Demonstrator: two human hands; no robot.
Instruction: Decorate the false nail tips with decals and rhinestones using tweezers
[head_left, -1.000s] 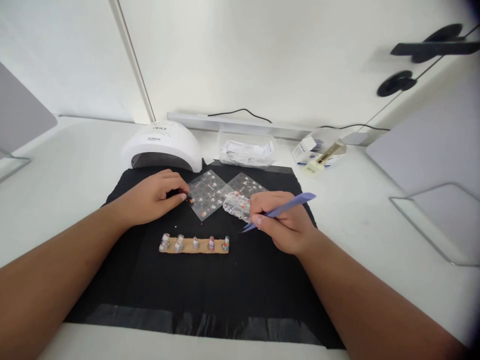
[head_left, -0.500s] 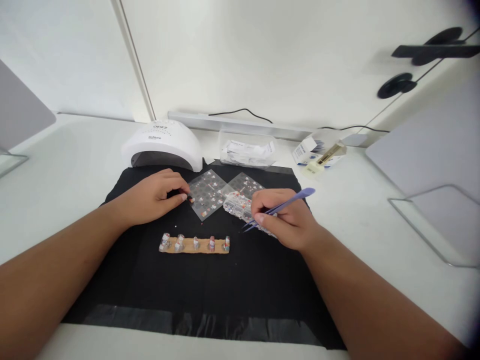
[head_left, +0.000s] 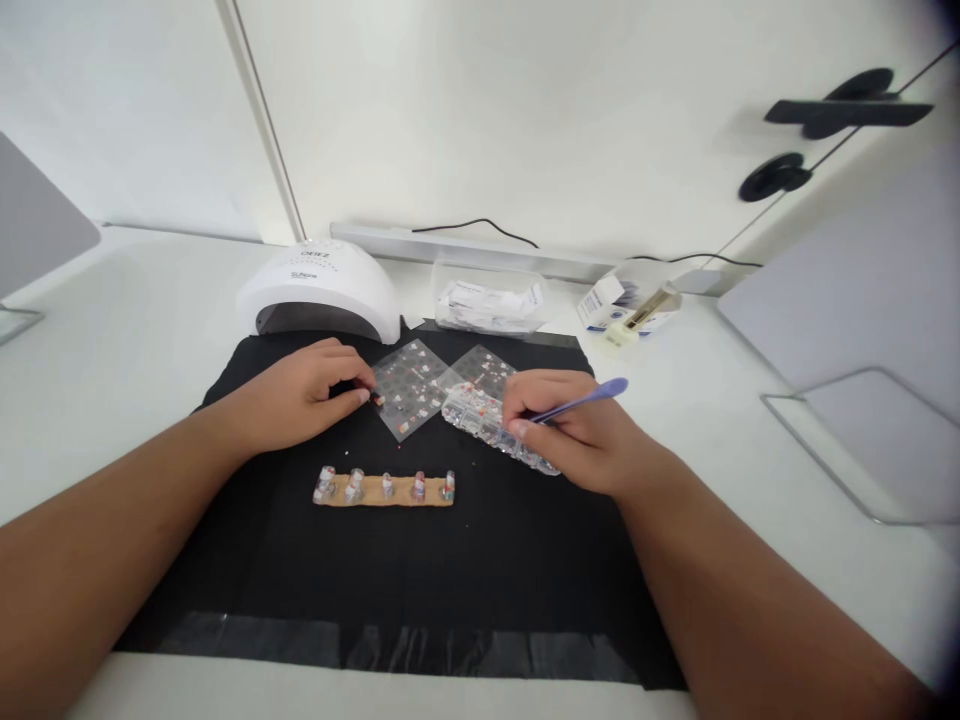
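My right hand [head_left: 562, 425] grips purple tweezers [head_left: 585, 397] like a pen. Their tips are hard to make out, over a clear compartment box [head_left: 480, 420] of small gems and charms. My left hand [head_left: 307, 395] rests on the black mat, its fingers loosely curled and the thumb slightly apart. Its fingertips are at the left corner of a clear sticker sheet [head_left: 409, 385]; whether they touch it I cannot tell. A second sticker sheet [head_left: 480, 368] lies partly under the box. In front, several decorated nail tips [head_left: 419, 486] stand in a row on a tan strip [head_left: 401, 492].
A white nail lamp [head_left: 322, 290] stands at the back left of the black mat [head_left: 360, 580]. Behind the sheets is a clear tub [head_left: 491, 305] of packets. An open white box [head_left: 604, 300] and a gold-and-yellow item [head_left: 649, 310] are at the back right. Tiny loose pieces dot the mat.
The tweezers' tips have moved from the mat beside the compartment box up to over it, as my right hand tilted. My left hand has stayed in place. The view has shifted slightly.
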